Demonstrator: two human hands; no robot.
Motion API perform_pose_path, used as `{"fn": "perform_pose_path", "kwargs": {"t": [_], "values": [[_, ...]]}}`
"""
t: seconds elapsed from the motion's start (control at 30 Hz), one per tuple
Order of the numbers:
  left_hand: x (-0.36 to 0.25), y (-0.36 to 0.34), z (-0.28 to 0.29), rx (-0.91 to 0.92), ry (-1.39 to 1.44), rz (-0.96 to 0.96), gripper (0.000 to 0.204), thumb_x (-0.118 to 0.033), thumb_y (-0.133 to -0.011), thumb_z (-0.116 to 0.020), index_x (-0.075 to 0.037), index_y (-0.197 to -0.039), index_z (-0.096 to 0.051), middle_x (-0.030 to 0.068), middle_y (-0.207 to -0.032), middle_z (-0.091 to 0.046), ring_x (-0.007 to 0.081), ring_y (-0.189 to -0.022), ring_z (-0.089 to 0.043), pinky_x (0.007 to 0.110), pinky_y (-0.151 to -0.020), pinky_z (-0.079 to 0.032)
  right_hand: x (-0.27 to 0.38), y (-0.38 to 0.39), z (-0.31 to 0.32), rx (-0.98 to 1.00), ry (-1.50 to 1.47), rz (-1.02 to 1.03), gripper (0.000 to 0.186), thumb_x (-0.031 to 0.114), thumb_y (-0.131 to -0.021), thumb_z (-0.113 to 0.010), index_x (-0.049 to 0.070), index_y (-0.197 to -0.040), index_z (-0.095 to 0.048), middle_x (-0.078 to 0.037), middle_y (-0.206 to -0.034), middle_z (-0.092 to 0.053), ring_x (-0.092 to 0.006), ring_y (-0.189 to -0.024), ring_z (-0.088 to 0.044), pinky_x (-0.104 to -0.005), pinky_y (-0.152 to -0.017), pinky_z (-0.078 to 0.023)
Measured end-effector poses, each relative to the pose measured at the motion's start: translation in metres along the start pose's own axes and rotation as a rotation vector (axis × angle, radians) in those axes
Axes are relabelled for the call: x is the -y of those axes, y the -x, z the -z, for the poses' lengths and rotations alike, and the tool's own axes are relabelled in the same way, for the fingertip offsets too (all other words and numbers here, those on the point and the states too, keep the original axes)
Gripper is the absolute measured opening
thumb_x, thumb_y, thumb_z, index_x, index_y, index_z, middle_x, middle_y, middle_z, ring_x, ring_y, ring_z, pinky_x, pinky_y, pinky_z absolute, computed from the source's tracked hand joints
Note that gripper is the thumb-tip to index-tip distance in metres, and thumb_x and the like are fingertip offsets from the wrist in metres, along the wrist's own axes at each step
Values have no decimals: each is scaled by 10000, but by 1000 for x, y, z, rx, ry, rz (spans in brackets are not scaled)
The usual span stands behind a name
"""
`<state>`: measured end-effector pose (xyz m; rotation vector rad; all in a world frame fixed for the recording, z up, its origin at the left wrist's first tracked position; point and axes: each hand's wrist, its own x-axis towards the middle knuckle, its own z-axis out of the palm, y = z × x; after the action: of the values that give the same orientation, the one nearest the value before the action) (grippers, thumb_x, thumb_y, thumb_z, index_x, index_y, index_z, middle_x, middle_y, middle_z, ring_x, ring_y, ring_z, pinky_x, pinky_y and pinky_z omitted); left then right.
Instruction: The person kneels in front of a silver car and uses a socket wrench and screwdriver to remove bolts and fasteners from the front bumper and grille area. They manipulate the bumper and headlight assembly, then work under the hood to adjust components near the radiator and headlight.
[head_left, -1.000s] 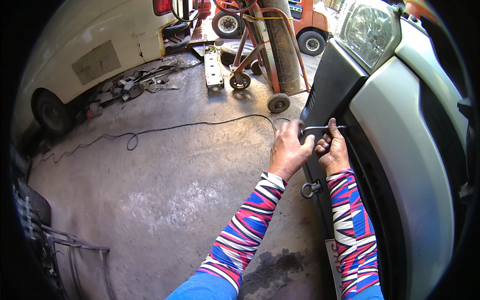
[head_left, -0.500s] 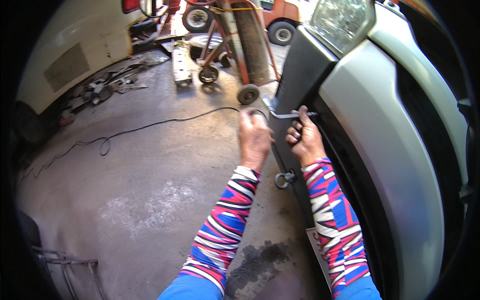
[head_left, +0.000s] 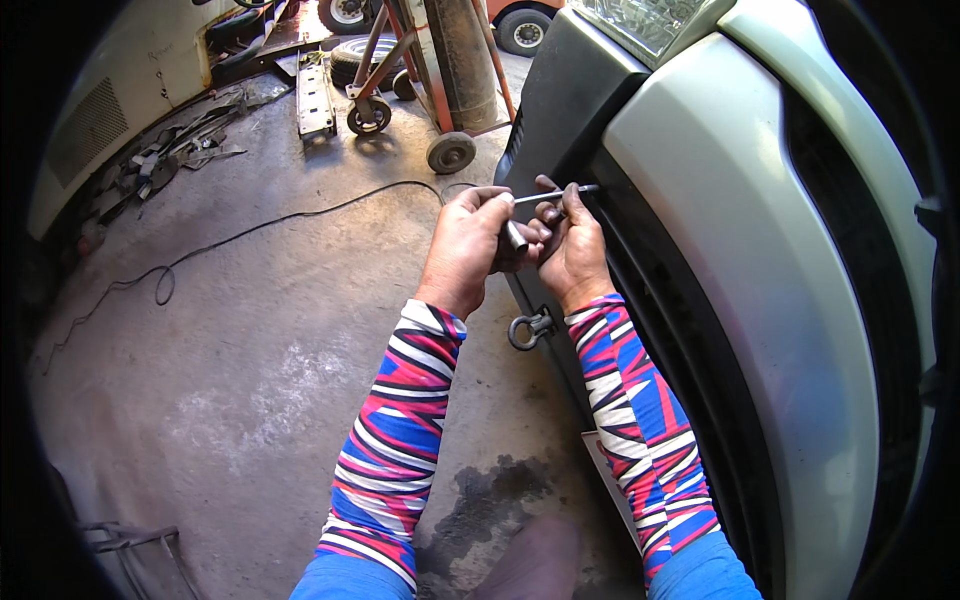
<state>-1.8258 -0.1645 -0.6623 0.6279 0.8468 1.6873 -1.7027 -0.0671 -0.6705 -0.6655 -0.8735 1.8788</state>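
Both hands are at the black bumper (head_left: 570,105) of a silver vehicle, working an L-shaped socket wrench (head_left: 537,198). My left hand (head_left: 462,245) is closed round the wrench at its bend, and a tube-like end pokes down below the fingers. My right hand (head_left: 575,250) steadies the straight shaft between thumb and fingers, close to its tip. That tip points into the dark gap beside the silver panel (head_left: 730,200); whatever it meets there is hidden in shadow. Just below the hands, a metal shackle (head_left: 529,330) sticks out from the bumper.
A black cable (head_left: 290,217) winds over the concrete floor (head_left: 260,370). A wheeled cylinder cart (head_left: 440,100) stands at the far side, near a perforated metal bar (head_left: 316,98). Scrap pieces (head_left: 180,150) lie beside a pale vehicle body (head_left: 110,100). A metal frame (head_left: 135,540) sits lower left.
The wrench's bent end has swung from pointing up to pointing down. My left hand has come onto the bend, closer to my right hand. The whole view has shifted slightly.
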Motion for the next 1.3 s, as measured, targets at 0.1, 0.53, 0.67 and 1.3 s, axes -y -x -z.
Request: {"fn": "perform_pose_path", "kwargs": {"t": [0.1,0.53,0.67,1.3], "values": [[1,-3,8,-58,33,113,331,-191,-1029,-474,-23,-1303,-554,100,-835,-730,173,-625,-687,291,-580,-525,3,5,6,17,31,3,418,455,-973,-672,79,-1152,-635,38,-713,-445,-96,-597,-406,-268,-528,-352],[73,-35,6,132,366,-68,439,-128,-972,-556,-47,-1402,-511,104,-1279,-622,232,-1202,-576,439,-970,-454,7,5,-2,-52,-35,-37,404,430,-908,-780,162,-728,-538,47,-603,-396,-102,-516,-377,-267,-473,-314],[67,-42,29,-381,459,247,383,-93,-944,-484,-36,-1321,-521,113,-1219,-623,251,-1134,-601,420,-938,-476,10,7,-5,-154,37,-48,371,391,-878,-824,181,-737,-553,50,-584,-359,-98,-522,-348,-262,-489,-301],[-2,-20,14,-194,-165,-31,309,-380,-1023,-581,-79,-1018,-651,42,-844,-682,124,-635,-627,282,-616,-511,17,7,11,-99,124,-67,310,394,-1021,-629,94,-1091,-668,45,-686,-425,-94,-579,-363,-263,-516,-315]]}}
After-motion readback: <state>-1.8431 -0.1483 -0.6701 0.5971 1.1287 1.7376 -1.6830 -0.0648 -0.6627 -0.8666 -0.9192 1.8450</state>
